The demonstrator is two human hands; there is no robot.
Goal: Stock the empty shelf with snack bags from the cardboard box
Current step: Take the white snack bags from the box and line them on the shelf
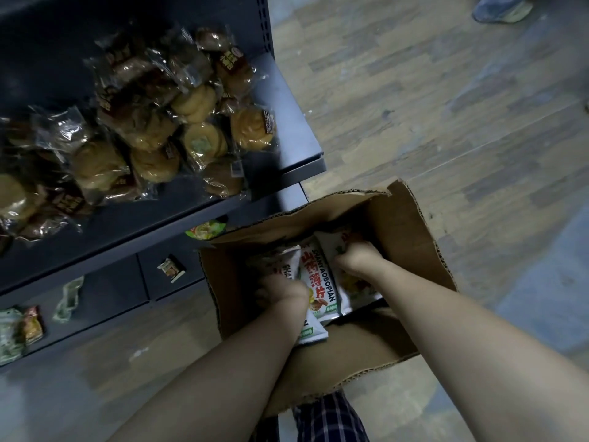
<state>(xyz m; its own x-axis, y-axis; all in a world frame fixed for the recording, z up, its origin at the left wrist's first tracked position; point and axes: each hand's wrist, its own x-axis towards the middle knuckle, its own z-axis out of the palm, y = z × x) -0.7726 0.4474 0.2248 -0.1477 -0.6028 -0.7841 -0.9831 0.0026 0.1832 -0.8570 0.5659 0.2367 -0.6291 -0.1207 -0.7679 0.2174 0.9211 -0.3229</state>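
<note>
An open cardboard box [411, 237] stands on the floor at the foot of a dark metal shelf unit [296, 100]. Inside it lie white snack bags [318, 275] with red lettering and a green corner. Both my hands are down in the box. My left hand [280, 290] grips the left bags, its fingers buried among them. My right hand [358, 258] is curled round the top of the right bags. The lower shelves [105, 288] hold only a few small packets.
Wrapped bread buns [153, 135] crowd the upper shelf. A green packet [207, 229] peeks out under it, beside the box flap. Small packets [170, 269] lie on the low shelf. Wood-pattern floor spreads to the right; someone's shoe [500, 9] shows at the top right.
</note>
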